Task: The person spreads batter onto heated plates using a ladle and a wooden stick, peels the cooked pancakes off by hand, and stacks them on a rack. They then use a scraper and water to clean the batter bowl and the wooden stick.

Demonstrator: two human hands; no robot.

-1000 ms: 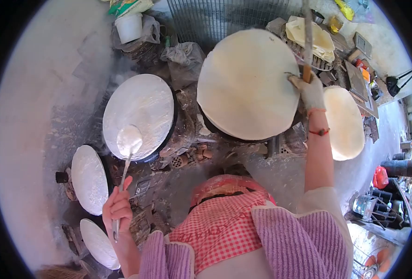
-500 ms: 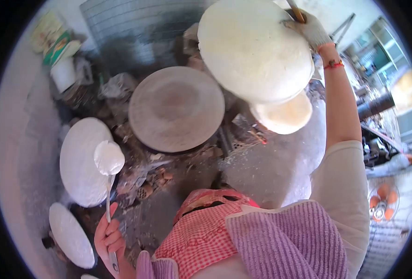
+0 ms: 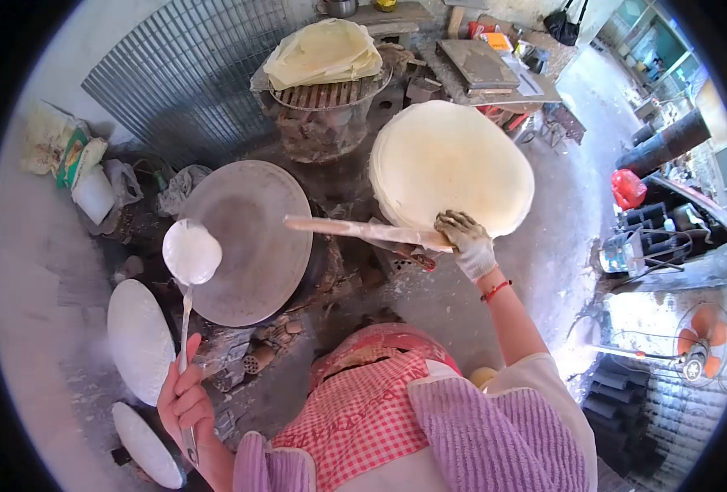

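Note:
My left hand (image 3: 185, 399) is closed around the handle of a ladle (image 3: 186, 316). White batter (image 3: 192, 252) fills the ladle's bowl, which hangs over the left edge of a round grey griddle (image 3: 252, 246). On the right, my gloved right hand (image 3: 467, 240) grips a flat wooden stick (image 3: 355, 227) pointing left, its tip just beyond the griddle's right rim. That hand is at the lower edge of a stack of large pale round pancakes (image 3: 453, 164). A basin of white batter (image 3: 139, 340) stands below and left of the griddle.
Folded pale sheets (image 3: 322, 53) lie on a rack at the back. A table (image 3: 535, 92) stands behind the stack. Another white round vessel (image 3: 148, 445) is at lower left. At far right is a fan (image 3: 695, 361) with orange blades.
The large pancake held up by my right hand and stick now lies on the stack. My right hand has come down and nearer. The ladle has moved from over the basin to the griddle's edge.

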